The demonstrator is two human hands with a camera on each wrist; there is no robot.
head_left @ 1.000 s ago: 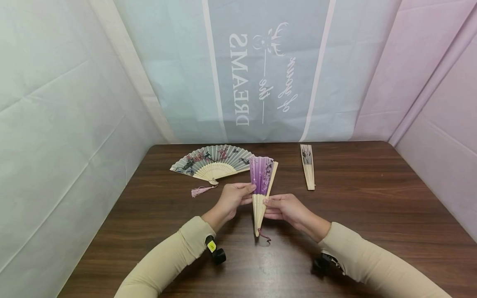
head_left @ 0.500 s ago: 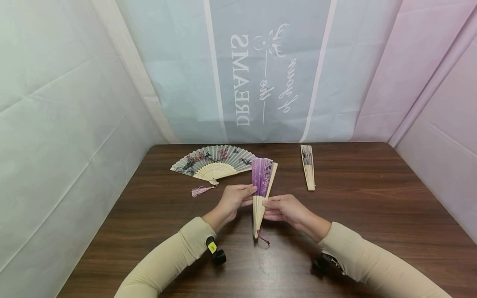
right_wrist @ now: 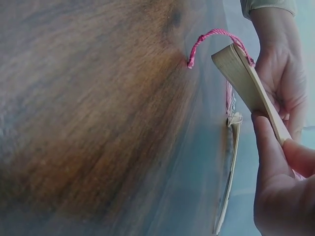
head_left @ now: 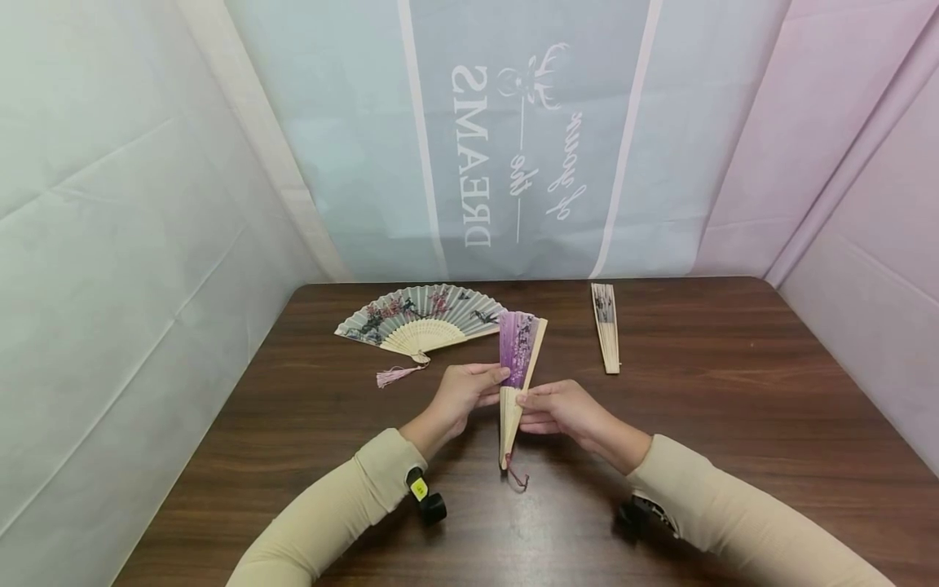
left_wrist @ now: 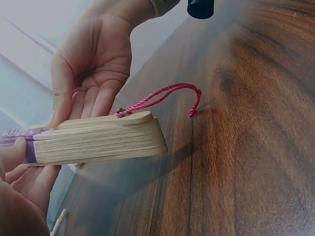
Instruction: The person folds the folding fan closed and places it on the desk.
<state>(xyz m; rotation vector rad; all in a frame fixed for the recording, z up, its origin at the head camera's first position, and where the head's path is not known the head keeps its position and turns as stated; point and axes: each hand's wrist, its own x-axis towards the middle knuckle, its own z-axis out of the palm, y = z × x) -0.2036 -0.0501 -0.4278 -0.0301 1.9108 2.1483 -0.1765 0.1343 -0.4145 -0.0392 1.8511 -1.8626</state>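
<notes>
Both hands hold a purple folding fan [head_left: 517,350] with pale wooden ribs, mostly folded, over the middle of the table. My left hand [head_left: 458,395] pinches its left side where cloth meets ribs. From the right, my right hand [head_left: 565,412] pinches the outer rib lower down. The left wrist view shows the stacked ribs [left_wrist: 98,145] pressed close together, with a looped red cord [left_wrist: 167,91] at the pivot end. In the right wrist view, thumb and fingers of the right hand [right_wrist: 280,172] grip the fan's ribs [right_wrist: 246,81].
A spread grey fan [head_left: 425,318] with red blossoms and a pink tassel [head_left: 396,375] lies at the back left. Another fan [head_left: 606,330], folded, lies at the back right of the dark wooden table [head_left: 734,391]. Printed cloth [head_left: 521,163] hangs behind the table.
The purple fan has narrowed, its left edge drawn in toward the right. My left hand has shifted slightly right; the right hand has barely moved.
</notes>
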